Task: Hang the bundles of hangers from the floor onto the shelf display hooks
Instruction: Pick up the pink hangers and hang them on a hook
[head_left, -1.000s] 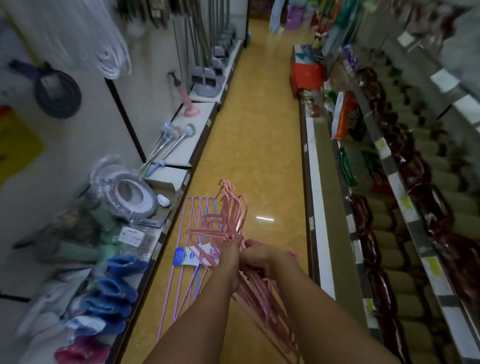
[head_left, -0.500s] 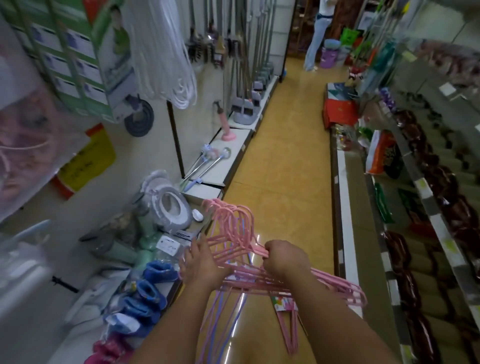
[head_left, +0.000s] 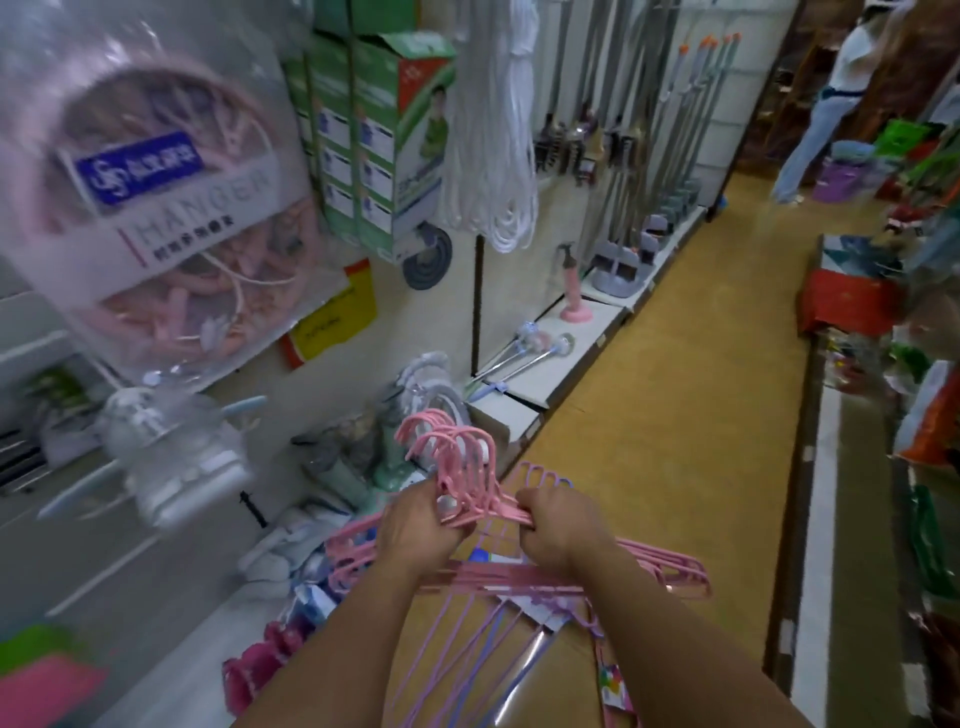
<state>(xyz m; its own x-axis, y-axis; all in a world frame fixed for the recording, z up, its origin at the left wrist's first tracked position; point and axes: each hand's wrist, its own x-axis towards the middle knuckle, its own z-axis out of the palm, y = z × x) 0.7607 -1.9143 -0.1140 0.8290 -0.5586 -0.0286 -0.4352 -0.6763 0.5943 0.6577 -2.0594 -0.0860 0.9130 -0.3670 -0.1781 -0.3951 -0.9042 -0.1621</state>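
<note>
A bundle of pink hangers is held level in front of me, its hooks curving up toward the left shelf wall. My left hand grips the bundle just below the hooks. My right hand is closed around the necks and right shoulders. More pink and purple hangers with paper labels lie on the floor beneath. A bunch of white hangers hangs high on the left wall display. The display hooks themselves are not clearly visible.
A bagged pink round clip hanger hangs close at upper left, green boxes beside it. Low left shelves hold slippers, brushes and a plunger. The yellow aisle floor runs ahead; a stocked shelf lines the right. A person stands far off.
My view has tilted up from the floor toward the left wall. Both hands have lifted the pink bundle higher and turned it level, hooks now pointing up toward the left display.
</note>
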